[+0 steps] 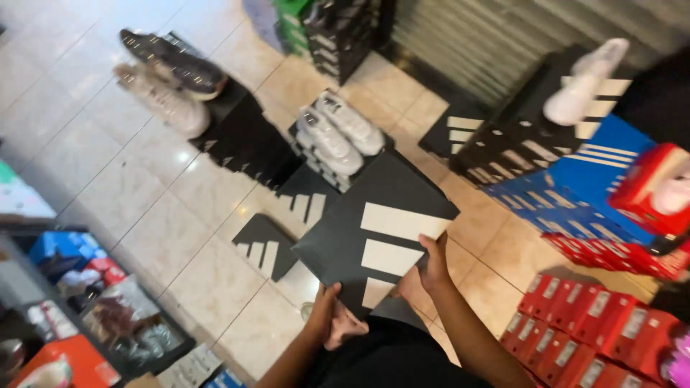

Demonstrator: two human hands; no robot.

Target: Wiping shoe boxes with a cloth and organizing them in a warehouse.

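Observation:
I hold a black shoebox lid (374,215) with three pale stripes out in front of me, tilted above the tiled floor. My left hand (325,307) grips its near left edge from below. My right hand (433,260) clasps the near right edge, thumb on top by the stripes. Under the lid, a pair of white sneakers (334,133) rests on a stack of black boxes, and more black striped boxes (266,244) lie on the floor beside it.
A dark and a pale sneaker (169,75) sit on black boxes at upper left. Black and blue boxes (575,179) with a white shoe (582,82) stand at right, red boxes (582,330) at lower right. A shelf with shoes (79,302) is at lower left.

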